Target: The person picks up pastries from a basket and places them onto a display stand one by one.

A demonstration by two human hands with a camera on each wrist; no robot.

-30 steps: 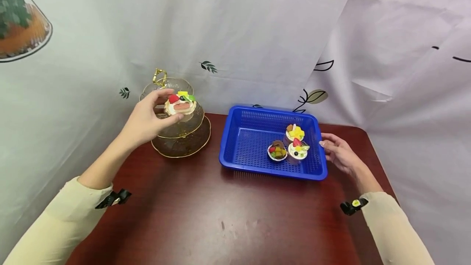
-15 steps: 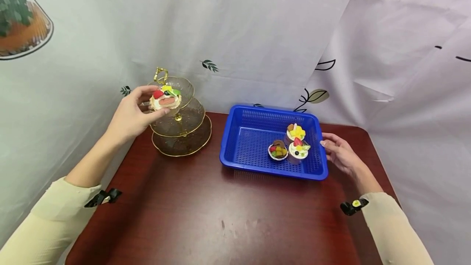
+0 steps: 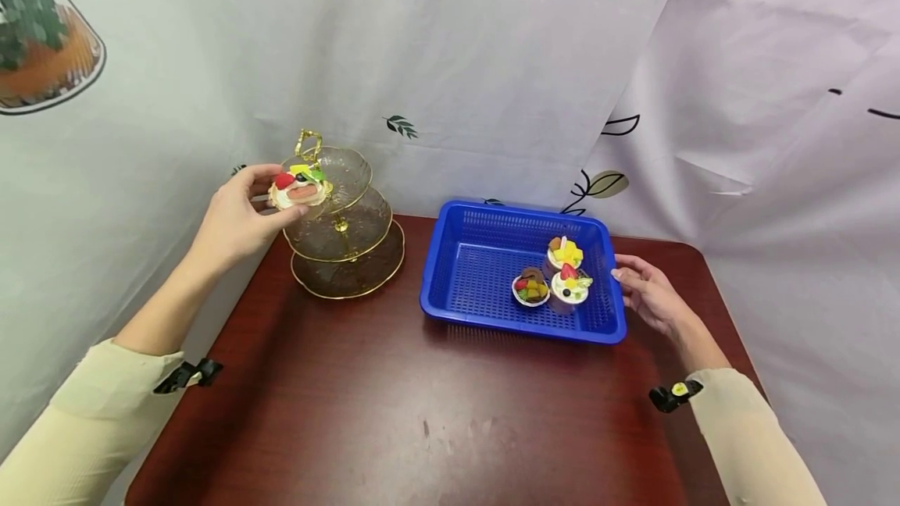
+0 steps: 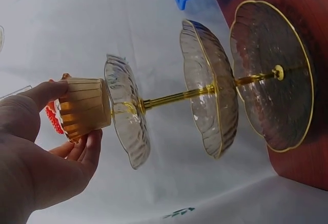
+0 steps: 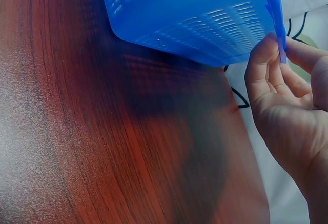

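My left hand (image 3: 235, 213) grips a fruit-topped cupcake (image 3: 301, 190) between thumb and fingers, with cream, a red berry and green and yellow pieces on top. In the left wrist view its pleated tan side (image 4: 86, 106) shows close over the top plate (image 4: 123, 108) of a three-tier glass stand with gold trim. The stand's middle plate (image 3: 351, 234) and bottom plate (image 3: 344, 279) hold nothing. At the right, my right hand (image 3: 655, 293) pinches the rim (image 5: 279, 26) of a blue plastic basket (image 3: 478, 276) between thumb and fingers.
Inside the basket, at its right side, stand three small desserts: a yellow-topped cup (image 3: 566, 253), a strawberry-topped cup (image 3: 569, 290) and a chocolate fruit tart (image 3: 530, 290). A white printed curtain (image 3: 492, 84) hangs behind the dark red table (image 3: 422, 404).
My left hand has moved left with the cupcake, uncovering more of the stand's plates. My right hand keeps its hold on the basket rim, and the basket stays where it was.
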